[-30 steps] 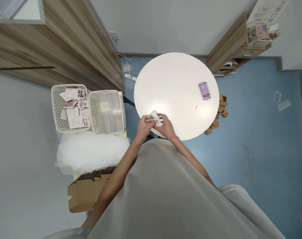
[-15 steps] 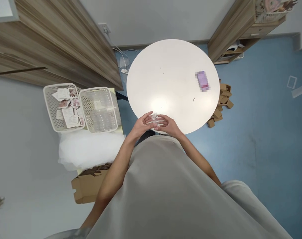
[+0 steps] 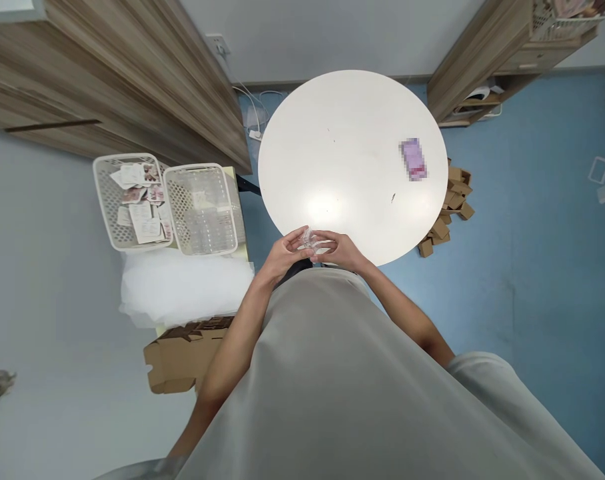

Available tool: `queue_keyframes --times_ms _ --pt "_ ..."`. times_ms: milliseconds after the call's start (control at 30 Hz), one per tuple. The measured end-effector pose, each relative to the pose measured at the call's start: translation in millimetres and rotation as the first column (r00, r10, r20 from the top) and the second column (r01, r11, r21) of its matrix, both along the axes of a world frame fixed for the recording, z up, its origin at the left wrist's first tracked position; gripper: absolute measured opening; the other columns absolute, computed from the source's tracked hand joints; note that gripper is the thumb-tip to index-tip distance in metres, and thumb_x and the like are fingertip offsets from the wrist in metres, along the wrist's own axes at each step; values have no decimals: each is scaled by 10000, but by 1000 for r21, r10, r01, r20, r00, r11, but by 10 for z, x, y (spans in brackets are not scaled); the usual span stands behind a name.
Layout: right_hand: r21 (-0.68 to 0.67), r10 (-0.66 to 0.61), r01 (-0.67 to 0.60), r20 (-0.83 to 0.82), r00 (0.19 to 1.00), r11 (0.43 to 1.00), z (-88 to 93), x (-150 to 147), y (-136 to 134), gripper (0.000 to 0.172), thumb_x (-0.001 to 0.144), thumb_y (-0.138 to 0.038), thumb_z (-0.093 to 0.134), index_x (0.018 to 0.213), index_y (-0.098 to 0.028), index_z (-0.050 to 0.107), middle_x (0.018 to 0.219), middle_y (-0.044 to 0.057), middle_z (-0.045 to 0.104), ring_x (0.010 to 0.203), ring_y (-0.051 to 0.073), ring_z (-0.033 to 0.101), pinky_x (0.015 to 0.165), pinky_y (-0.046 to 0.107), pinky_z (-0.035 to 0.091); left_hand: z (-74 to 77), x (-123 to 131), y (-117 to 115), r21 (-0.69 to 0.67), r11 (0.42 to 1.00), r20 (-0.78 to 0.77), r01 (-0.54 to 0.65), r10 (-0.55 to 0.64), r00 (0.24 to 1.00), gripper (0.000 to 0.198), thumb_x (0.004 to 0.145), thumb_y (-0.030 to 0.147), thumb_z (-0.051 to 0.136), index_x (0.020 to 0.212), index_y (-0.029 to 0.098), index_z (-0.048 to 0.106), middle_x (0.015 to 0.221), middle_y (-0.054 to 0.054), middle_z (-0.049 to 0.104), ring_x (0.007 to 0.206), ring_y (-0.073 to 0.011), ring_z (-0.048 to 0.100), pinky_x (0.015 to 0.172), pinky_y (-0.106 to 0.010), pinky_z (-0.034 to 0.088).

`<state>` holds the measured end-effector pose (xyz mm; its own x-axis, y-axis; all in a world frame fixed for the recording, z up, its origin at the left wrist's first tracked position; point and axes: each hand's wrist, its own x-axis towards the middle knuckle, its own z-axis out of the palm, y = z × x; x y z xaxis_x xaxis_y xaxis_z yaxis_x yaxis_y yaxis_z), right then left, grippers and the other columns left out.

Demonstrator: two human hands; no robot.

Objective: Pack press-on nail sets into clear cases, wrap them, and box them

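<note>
Between my two hands is a small clear, see-through object (image 3: 309, 238), too small and glassy for me to tell its kind. My left hand (image 3: 284, 255) grips it from the left, thumb below and fingers above. From the right, my right hand (image 3: 343, 251) closes on the same object with its fingertips. Both hands are above the near edge of the round white table (image 3: 352, 133), close to my grey clothing. Part of the object is hidden behind the fingers.
A blurred purple item (image 3: 414, 160) lies at the table's right. To the left stand a basket of printed cards (image 3: 100, 193), a basket of clear plastic pieces (image 3: 169, 220), white wrapping (image 3: 182, 287) and a cardboard box (image 3: 175, 363). Small brown boxes (image 3: 440, 229) are piled on the floor at right.
The view has shifted slightly, so the table and baskets appear a little higher. The clear object has turned or tilted slightly between my fingers; both hands keep nearly the same pose.
</note>
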<state>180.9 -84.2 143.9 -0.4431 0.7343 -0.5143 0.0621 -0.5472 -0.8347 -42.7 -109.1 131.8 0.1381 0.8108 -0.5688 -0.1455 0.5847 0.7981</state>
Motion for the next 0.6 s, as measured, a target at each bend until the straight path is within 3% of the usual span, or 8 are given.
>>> queue_keyframes --times_ms 167,400,600 --pt "-40 14 -14 -22 1000 999 30 3 24 805 650 -382 1066 1398 -261 792 1452 110 767 1303 369 755 1072 562 684 3 -82 -41 -9 1000 50 3 -3 999 1048 584 556 1080 1501 202 715 1455 -198 752 1452 -457 653 1186 -593 585" --pt "-80 51 -56 -70 996 995 158 32 171 738 679 -405 1053 1335 -234 762 1294 107 826 1220 328 790 1100 553 647 80 -241 -66 41 999 189 26 -34 981 1071 641 569 1056 1574 235 648 1543 -217 676 1550 -477 554 1205 -652 557" --pt "-5 -33 32 -32 999 999 363 -22 384 525 803 -624 943 1094 -254 709 1254 70 831 1114 257 788 982 410 627 255 -310 -59 31 999 327 -14 3 945 964 741 445 1023 1606 325 616 1772 -155 481 1656 -441 423 1302 -641 449"
